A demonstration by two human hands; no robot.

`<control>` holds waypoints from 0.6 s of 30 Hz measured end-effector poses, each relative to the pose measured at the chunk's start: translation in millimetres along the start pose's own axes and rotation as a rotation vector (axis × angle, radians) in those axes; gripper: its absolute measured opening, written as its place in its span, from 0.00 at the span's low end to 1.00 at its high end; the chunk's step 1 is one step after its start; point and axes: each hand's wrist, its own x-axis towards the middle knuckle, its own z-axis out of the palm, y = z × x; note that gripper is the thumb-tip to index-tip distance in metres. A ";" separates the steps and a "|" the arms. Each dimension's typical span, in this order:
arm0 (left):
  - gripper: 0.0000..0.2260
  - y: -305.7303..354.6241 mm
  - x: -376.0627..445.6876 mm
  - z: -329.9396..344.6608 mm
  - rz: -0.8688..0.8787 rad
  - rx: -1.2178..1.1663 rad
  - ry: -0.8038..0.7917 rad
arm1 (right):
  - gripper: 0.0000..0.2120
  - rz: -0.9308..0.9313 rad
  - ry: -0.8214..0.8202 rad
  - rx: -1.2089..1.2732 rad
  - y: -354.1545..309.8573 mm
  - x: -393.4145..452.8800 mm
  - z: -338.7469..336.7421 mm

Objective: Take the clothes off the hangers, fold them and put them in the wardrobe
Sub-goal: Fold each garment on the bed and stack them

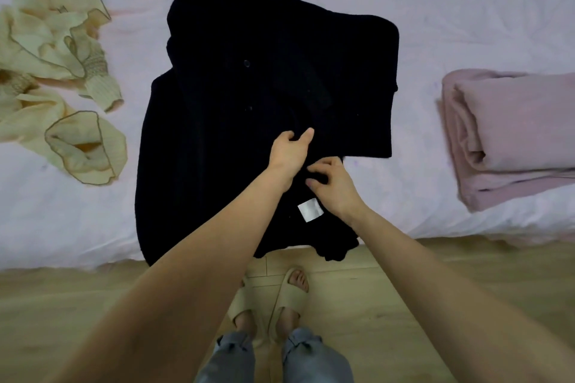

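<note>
Head-worn view, steeply down onto bed [466, 9]

Both forearms are bare from the lower edge of the view to the wrists, with no sleeve, watch or ring showing on the left hand [287, 154] or the right hand [334, 188]. The legs wear loose grey-blue trousers [273, 357] bunched at the ankles. The feet sit in beige open-toed slide sandals [287, 298] with a broad strap each.

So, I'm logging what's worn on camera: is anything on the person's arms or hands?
No. The left hand and right hand are bare, no rings, watch or gloves visible. Both forearms are uncovered as far as the frame shows; no sleeves appear.
</note>
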 end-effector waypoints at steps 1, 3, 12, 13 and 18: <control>0.26 1.1 6.6 0.7 0.001 0.041 0.032 | 0.08 0.021 -0.020 0.025 -0.9 -0.3 -1.7; 0.20 0.7 20.3 -1.4 0.029 0.151 0.064 | 0.12 0.044 0.065 0.103 -3.7 4.4 -8.6; 0.17 -4.1 29.4 -14.4 0.085 0.308 -0.057 | 0.09 0.104 0.255 0.011 1.5 44.1 -14.5; 0.18 -4.1 29.6 -16.1 0.083 0.335 -0.065 | 0.08 0.135 0.280 0.084 0.8 45.1 -19.2; 0.17 -3.3 28.8 -15.3 0.112 0.452 0.003 | 0.14 0.166 0.242 0.356 2.6 34.0 -38.1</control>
